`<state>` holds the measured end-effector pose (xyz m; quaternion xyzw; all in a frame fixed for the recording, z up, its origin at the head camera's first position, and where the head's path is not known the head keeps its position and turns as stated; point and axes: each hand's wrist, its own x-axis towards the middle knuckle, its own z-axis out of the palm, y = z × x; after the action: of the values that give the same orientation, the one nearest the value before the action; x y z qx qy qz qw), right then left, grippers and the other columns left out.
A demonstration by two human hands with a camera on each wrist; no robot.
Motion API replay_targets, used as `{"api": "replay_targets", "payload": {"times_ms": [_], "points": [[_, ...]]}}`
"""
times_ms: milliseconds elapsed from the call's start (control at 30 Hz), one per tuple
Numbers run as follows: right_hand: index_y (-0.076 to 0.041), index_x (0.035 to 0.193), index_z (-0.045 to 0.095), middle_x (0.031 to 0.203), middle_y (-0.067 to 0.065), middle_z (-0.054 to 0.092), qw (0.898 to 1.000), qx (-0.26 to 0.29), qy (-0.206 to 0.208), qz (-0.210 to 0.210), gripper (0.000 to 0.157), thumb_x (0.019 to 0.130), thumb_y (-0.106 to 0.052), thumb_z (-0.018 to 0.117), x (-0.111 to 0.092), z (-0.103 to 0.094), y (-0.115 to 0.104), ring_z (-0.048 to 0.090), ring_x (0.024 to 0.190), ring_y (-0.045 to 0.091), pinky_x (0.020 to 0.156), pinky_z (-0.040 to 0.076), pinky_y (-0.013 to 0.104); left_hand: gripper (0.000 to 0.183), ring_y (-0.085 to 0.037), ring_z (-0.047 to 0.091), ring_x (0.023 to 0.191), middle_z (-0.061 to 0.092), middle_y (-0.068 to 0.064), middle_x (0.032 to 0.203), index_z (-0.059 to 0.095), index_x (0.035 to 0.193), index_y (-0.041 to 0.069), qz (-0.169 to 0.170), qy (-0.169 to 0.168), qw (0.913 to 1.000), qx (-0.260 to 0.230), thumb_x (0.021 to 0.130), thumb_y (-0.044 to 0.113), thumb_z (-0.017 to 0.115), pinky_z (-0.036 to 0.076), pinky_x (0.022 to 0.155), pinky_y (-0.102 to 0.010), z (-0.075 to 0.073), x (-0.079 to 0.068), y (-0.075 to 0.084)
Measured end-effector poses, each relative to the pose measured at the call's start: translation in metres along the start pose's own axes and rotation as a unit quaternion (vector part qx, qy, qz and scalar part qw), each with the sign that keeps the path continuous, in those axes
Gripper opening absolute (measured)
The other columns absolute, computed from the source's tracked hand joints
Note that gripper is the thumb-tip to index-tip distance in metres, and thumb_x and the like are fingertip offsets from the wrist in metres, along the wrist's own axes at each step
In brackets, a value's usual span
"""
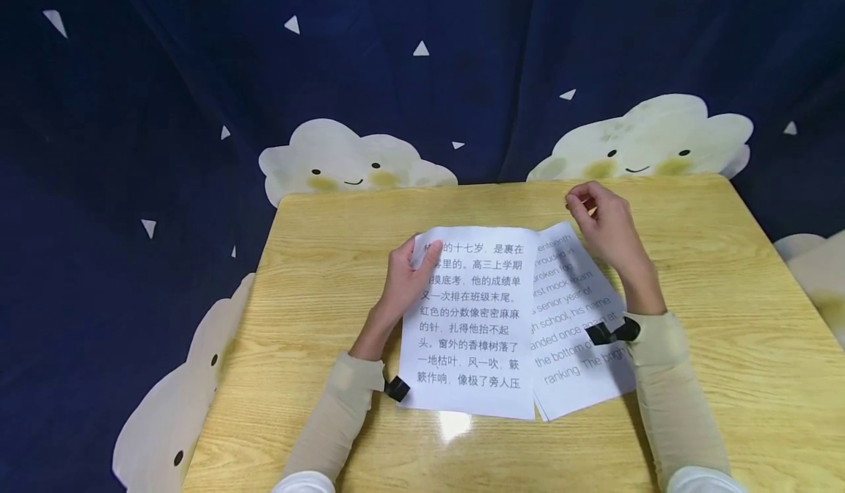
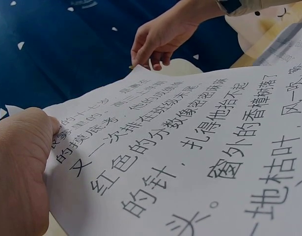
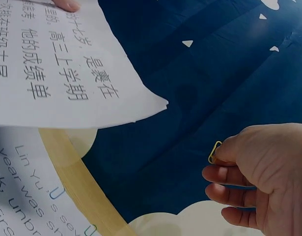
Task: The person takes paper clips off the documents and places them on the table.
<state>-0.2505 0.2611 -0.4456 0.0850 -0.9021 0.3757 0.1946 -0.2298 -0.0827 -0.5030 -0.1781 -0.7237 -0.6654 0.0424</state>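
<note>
My left hand (image 1: 411,276) grips the left edge of a white sheet of paper (image 1: 472,317) printed with large Chinese text, thumb on top. In the wrist views this sheet is raised and slightly bowed; whether it is one leaf or several, I cannot tell. Beyond its upper right corner, my right hand (image 1: 610,232) pinches a small yellow paper clip (image 3: 214,151) between thumb and forefinger, apart from the paper. A second sheet (image 1: 574,317), printed in English, lies at an angle to the right, partly covered by the first. Near its top edge are a blue paper clip (image 3: 57,191) and a green paper clip (image 3: 90,228).
Both sheets are over a light wooden table (image 1: 317,258). A dark blue cloth (image 1: 370,75) with white triangles and smiling clouds hangs behind the table's far edge. Black wrist mounts (image 1: 397,389) stick out from both sleeves.
</note>
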Motion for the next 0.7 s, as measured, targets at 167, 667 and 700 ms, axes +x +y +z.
{"api": "replay_targets", "payload": {"times_ms": [167, 667, 700], "points": [[0.002, 0.11, 0.068, 0.098, 0.02, 0.069, 1.0, 0.009, -0.001, 0.008, 0.021, 0.107, -0.017, 0.059, 0.0, -0.001, 0.006, 0.054, 0.083, 0.013, 0.066, 0.038, 0.012, 0.023, -0.035, 0.066, 0.059, 0.07, -0.022, 0.082, 0.067, 0.121, -0.003, -0.014, 0.004, 0.9998, 0.01, 0.108, 0.014, 0.06, 0.054, 0.048, -0.03, 0.002, 0.0, 0.002], [0.003, 0.11, 0.066, 0.1, 0.018, 0.067, 0.999, 0.014, 0.012, 0.041, 0.027, 0.108, -0.022, 0.056, 0.0, -0.007, 0.012, 0.052, 0.084, 0.008, 0.068, 0.04, 0.014, 0.027, -0.024, 0.068, 0.06, 0.072, -0.016, 0.084, 0.069, 0.123, 0.002, 0.001, -0.003, 0.9999, -0.011, 0.108, 0.022, 0.061, 0.057, 0.049, -0.033, -0.004, 0.001, -0.002], [0.003, 0.111, 0.066, 0.1, 0.018, 0.066, 0.999, 0.013, 0.013, 0.046, 0.028, 0.108, -0.023, 0.056, 0.0, -0.008, 0.014, 0.052, 0.085, 0.009, 0.068, 0.039, 0.014, 0.026, -0.025, 0.068, 0.06, 0.072, -0.016, 0.084, 0.068, 0.123, 0.002, 0.002, -0.004, 0.9999, -0.011, 0.108, 0.022, 0.061, 0.057, 0.049, -0.032, -0.004, 0.001, -0.002]]}}
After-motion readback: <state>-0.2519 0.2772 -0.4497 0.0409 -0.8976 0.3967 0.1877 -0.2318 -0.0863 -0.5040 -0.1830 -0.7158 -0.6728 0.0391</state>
